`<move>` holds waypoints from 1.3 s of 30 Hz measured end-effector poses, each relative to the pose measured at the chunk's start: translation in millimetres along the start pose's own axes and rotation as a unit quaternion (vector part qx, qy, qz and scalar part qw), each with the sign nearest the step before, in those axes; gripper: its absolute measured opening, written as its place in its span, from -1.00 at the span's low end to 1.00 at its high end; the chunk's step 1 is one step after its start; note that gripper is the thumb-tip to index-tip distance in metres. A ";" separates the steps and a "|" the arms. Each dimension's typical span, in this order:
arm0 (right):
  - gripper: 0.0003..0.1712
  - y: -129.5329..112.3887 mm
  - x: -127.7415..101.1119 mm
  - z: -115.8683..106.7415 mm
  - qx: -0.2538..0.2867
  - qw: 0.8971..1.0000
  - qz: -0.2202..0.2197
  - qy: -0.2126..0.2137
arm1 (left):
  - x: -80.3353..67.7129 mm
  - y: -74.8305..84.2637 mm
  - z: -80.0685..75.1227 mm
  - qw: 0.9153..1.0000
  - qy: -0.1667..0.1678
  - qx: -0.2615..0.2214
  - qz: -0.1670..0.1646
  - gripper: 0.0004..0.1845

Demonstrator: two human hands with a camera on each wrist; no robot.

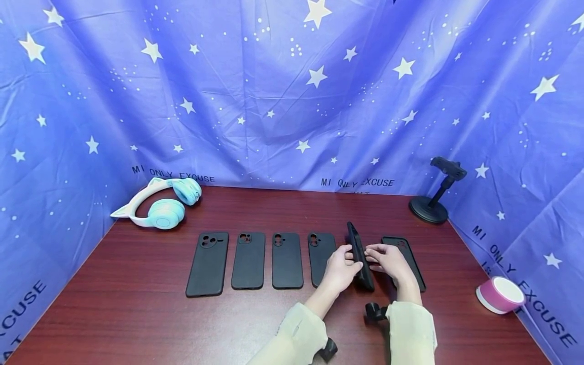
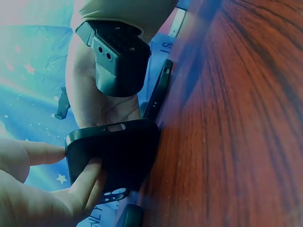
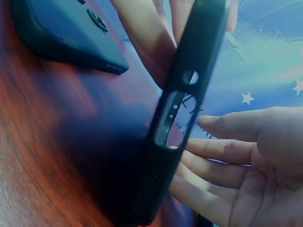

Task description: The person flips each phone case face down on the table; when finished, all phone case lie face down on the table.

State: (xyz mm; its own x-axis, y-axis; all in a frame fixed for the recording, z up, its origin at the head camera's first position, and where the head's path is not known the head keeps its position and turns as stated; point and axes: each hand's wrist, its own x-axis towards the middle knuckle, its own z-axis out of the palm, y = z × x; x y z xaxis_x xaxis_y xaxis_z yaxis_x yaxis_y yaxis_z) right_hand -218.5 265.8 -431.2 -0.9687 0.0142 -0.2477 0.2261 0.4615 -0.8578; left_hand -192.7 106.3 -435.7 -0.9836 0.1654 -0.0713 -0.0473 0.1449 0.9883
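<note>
A black phone case (image 1: 365, 279) stands tilted on its long edge above the wooden table. My left hand (image 1: 339, 268) grips it from the left, with the thumb at its edge and fingers (image 2: 86, 182) against the back near the camera holes. On the other side, my right hand (image 1: 389, 261) has its fingers (image 3: 222, 150) extended toward the case, fingertips at or near its side; exact contact is hard to tell. In the right wrist view, the cutouts along the case's narrow end show light through. Another black phone case (image 1: 412, 263) lies hollow side up, partly behind my right hand.
Left of my hands, several black phone cases (image 1: 287, 261) lie in a row, backs up. Cat-ear headphones (image 1: 166, 214) rest at the back left. A black phone stand (image 1: 429, 209) is at the back right, and a pink-and-white cylinder (image 1: 499, 295) near the right edge.
</note>
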 end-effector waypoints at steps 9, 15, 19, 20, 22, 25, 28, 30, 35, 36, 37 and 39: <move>-0.43 -7.5 -1.6 -2.6 0.076 0.997 -0.004 -0.018 | -0.4 -2.3 2.6 0.999 0.000 -0.032 0.018 -0.54; -0.33 -10.8 -2.7 -2.5 0.077 0.996 0.006 -0.037 | 0.7 -3.1 2.4 0.998 -0.007 -0.068 0.018 -0.54; -0.26 -13.7 -1.9 -1.8 0.077 0.996 0.010 -0.046 | 1.4 -3.0 1.8 0.996 -0.015 -0.089 0.024 -0.55; -0.25 -14.3 -1.7 -1.7 0.075 0.996 0.010 -0.047 | 1.6 -3.3 1.9 0.995 -0.017 -0.093 0.026 -0.55; -0.27 -15.7 -1.9 -1.0 0.070 0.996 0.012 -0.046 | 1.5 -3.3 2.0 0.994 -0.021 -0.101 0.031 -0.56; -0.26 -16.2 -2.9 -0.1 0.057 0.997 0.012 -0.046 | 1.9 -4.4 2.7 0.993 -0.024 -0.104 0.039 -0.57; -0.25 -16.4 -4.0 0.4 0.052 0.997 0.012 -0.050 | 2.2 -5.0 3.4 0.994 -0.025 -0.103 0.035 -0.60; -0.25 -16.4 -4.5 0.3 0.055 0.997 0.011 -0.053 | 2.1 -5.7 3.7 0.994 -0.026 -0.097 0.034 -0.61; -0.28 -16.3 -5.4 -0.1 0.072 0.996 0.010 -0.059 | 0.8 -5.8 3.0 0.996 -0.032 -0.079 0.033 -0.62; -0.28 -16.0 -5.5 -0.3 0.074 0.995 0.009 -0.059 | 0.6 -5.8 2.7 0.996 -0.032 -0.073 0.033 -0.62; -0.29 -15.9 -5.7 -0.5 0.078 0.995 0.009 -0.059 | 0.4 -5.7 2.4 0.997 -0.031 -0.063 0.035 -0.62; -0.30 -15.5 -6.2 -1.5 0.079 0.995 0.005 -0.062 | 0.2 -6.4 2.1 0.998 -0.028 -0.039 0.036 -0.60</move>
State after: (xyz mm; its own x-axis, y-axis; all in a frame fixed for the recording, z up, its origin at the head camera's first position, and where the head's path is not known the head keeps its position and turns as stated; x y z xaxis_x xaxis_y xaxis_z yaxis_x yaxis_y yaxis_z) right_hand -216.2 259.9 -415.7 -0.9485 -0.0959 -0.3019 0.2585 0.3168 -0.9126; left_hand -192.2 107.5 -442.3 -0.9737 0.2280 -0.0053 0.0071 0.0537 0.9985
